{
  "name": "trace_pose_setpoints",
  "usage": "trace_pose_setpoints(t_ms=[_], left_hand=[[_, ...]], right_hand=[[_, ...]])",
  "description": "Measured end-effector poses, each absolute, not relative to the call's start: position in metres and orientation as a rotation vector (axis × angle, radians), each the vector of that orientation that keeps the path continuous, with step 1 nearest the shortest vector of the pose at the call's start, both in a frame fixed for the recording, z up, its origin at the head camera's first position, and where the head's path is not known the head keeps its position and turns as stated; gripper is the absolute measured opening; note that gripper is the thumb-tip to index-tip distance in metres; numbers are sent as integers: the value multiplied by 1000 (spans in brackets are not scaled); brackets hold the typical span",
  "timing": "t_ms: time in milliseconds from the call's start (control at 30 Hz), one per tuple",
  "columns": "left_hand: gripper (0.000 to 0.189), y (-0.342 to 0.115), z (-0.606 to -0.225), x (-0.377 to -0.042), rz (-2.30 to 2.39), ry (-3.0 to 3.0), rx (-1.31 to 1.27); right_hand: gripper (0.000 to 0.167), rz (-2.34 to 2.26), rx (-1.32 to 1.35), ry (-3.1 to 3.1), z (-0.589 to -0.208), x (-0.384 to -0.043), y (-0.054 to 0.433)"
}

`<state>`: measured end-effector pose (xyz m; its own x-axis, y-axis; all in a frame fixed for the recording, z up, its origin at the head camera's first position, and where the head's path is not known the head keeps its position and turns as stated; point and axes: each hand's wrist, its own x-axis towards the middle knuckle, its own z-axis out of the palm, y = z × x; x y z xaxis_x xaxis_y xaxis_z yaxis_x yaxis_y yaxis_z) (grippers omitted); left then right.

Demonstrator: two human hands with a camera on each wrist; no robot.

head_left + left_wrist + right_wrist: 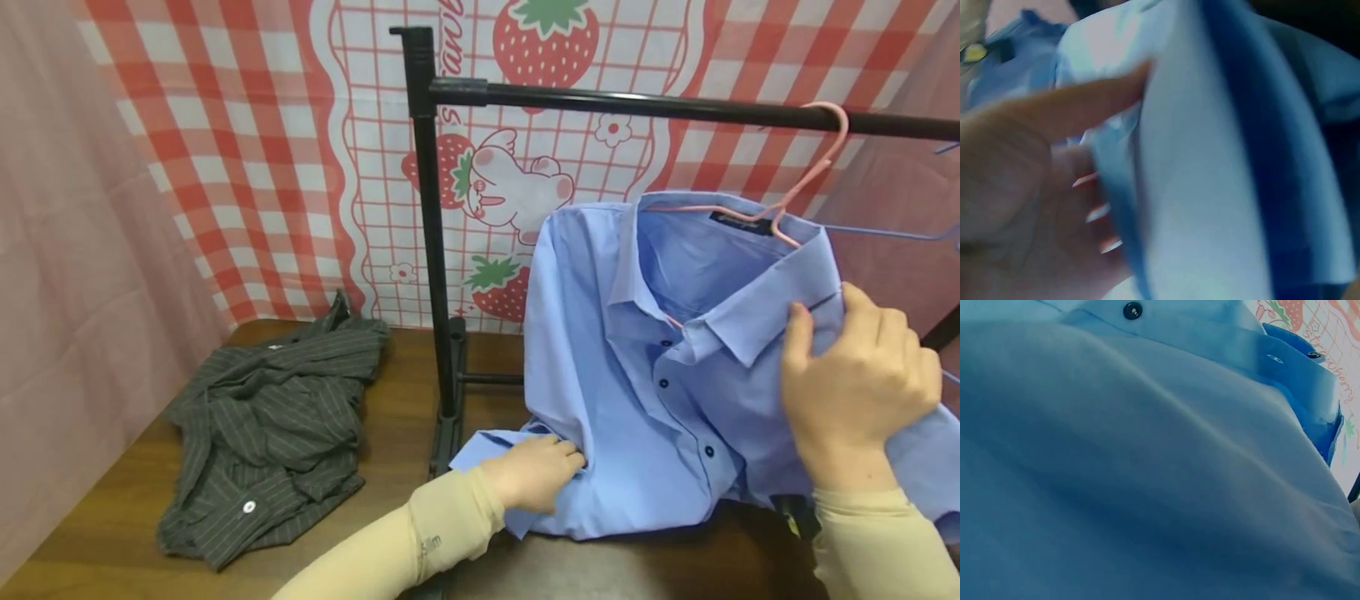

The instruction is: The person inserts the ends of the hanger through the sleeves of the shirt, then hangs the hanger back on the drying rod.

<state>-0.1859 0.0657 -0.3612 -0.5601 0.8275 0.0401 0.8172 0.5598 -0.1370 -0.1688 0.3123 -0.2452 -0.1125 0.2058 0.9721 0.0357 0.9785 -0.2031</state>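
Note:
A light blue button shirt point(600, 358) hangs on a pink hanger point(813, 171) hooked over a black rail, its collar partly open. At the shirt's lower left, my left hand point(534, 473) grips the sleeve. The left wrist view shows the thumb and curled fingers of this left hand point(1041, 181) around a blurred fold of blue cloth point(1197, 175). My right hand point(862, 383) holds the shirt's shoulder beside the collar, thumb on the front. Blue cloth point(1147, 450) fills most of the right wrist view, hiding the right fingers there.
A dark striped garment point(277, 433) lies crumpled on the wooden table point(405, 367) at left. The black rack post point(431, 250) stands between it and the shirt. Another hanger, blue point(892, 232), shows at right. A strawberry-print checked cloth point(262, 142) covers the back.

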Motion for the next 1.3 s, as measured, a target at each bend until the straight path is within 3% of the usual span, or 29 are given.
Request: trace_pose_setpoints(t_ms=[167,367,700,800,933,1100,1300], left_hand=[[12,71,-365,-192,101,-2558,-1333],[15,68,-353,-203,-248,-2643,-1266],[13,64,-343,-229,-1139,-2506,-671],[13,65,-345,-234,-1263,-2500,-627],[21,67,-353,-236,-1106,-2654,-800],[40,74,-366,-232,-584,-2935,-1057],[48,77,-368,-227,-320,-3028,-1108]], right_hand=[[44,154,-172,-1684,-246,-168,309],[45,150,-169,-1668,-247,-169,306],[44,123,-242,-1688,-246,-173,305],[43,131,-247,-1686,-247,-175,308],[44,140,-237,-1688,-252,-178,311],[55,130,-234,-1720,-260,-181,311],[64,166,-225,-1705,-266,-184,307]])
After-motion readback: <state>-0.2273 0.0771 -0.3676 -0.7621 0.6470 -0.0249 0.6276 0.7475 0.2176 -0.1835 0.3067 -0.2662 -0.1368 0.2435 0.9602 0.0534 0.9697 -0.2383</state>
